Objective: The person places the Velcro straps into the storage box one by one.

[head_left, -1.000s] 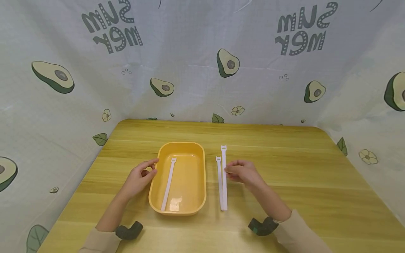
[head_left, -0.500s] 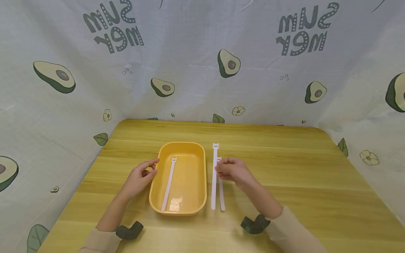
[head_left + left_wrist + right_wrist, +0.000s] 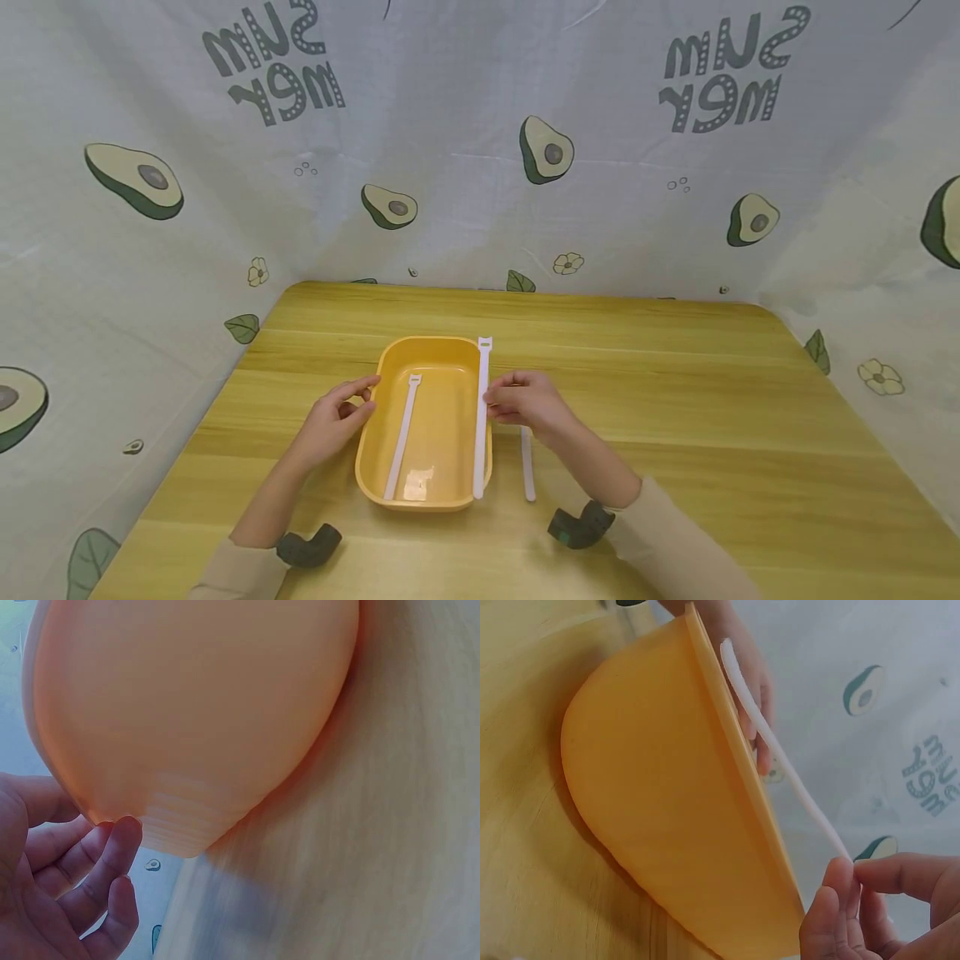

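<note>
One white strap (image 3: 480,450), pinched in the right hand (image 3: 528,406), hangs above the yellow tray (image 3: 420,506) at three o'clock; the left hand (image 3: 330,423) grips the tray's rim at ten. Another strap (image 3: 402,437) lies inside, a third strap (image 3: 528,468) (partly hidden) on the table (image 3: 675,375) toward four.

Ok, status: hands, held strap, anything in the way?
Left hand holding tub by its rim. Right hand pinching white strap above tub's right edge. Second strap inside tub, third strap on table. No obstruction visible.
</note>
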The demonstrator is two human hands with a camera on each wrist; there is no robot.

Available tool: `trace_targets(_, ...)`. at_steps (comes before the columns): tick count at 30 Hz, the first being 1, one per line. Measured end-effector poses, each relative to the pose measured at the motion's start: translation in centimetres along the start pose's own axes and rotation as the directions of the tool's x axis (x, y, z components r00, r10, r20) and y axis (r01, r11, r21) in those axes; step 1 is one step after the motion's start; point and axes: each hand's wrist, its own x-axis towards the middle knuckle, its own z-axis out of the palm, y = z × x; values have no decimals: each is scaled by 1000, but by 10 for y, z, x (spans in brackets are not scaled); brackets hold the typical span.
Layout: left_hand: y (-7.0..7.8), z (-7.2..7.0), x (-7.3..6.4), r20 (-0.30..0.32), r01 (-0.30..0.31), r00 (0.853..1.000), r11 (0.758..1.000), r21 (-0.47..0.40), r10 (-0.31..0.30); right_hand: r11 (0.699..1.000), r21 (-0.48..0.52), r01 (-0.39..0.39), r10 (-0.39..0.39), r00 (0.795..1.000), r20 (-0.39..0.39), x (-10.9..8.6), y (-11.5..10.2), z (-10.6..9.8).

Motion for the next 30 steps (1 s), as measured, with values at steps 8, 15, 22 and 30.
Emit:
trace_targets(8, 0, 0, 0, -4, 10, 1000, 1000, 2, -10, 1000, 14, -12, 12, 1000, 4, 8, 0, 15)
trace_targets(15, 0, 0, 1, -6, 14, 1000, 1000, 7, -14, 1000, -12, -1, 1, 1000, 8, 12, -5, 25)
trace_targets(22, 0, 0, 1, -2, 10, 1000, 1000, -9, -10, 1000, -25, 18, -18, 1000, 15, 14, -8, 33)
trace_targets(30, -1, 0, 2, -1, 11, 1000, 1000, -5, -11, 999, -35, 9, -9, 1000, -1, 21, -6, 44)
